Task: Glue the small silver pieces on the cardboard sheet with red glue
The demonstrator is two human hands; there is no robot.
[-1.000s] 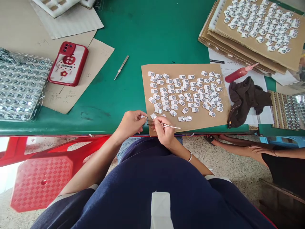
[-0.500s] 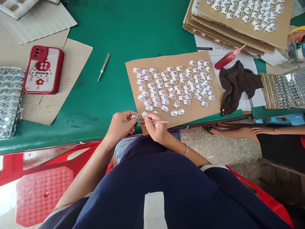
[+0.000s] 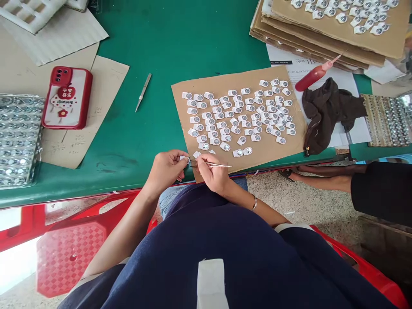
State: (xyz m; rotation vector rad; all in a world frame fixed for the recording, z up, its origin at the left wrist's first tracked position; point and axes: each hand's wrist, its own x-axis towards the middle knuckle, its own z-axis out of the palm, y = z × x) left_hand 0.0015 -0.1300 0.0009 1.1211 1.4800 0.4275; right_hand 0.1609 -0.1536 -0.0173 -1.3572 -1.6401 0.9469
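From where I'm standing, the person is working with 2 bare hands low in the centre of the frame, at the near edge of the green desk [image 3: 180, 47]. The left hand [image 3: 170, 168] is grasping 1 white piece [image 3: 184, 159] between thumb and forefinger, just beside the lower left corner of a cardboard sheet [image 3: 265, 153]; that pinch is probably leaving its face exposed. The right hand [image 3: 215, 173] is closing around a slim metal tool [image 3: 219, 165], seemingly tweezers, and is holding it like a pen, I'd judge for fine control. Its left end is pointing towards the piece; whether they are touching, I can't tell.

On the sheet, many small white tabs [image 3: 225, 146] with round grey faces are lying in loose rows, likely spread to stop them overlapping, though at the right they are crowding. A pale pointed tool [image 3: 143, 92] is lying left of centre, apart from both hands. At upper right, a red bottle [image 3: 311, 78] is resting beside a dark cloth [image 3: 325, 112], perhaps keeping the work area free.
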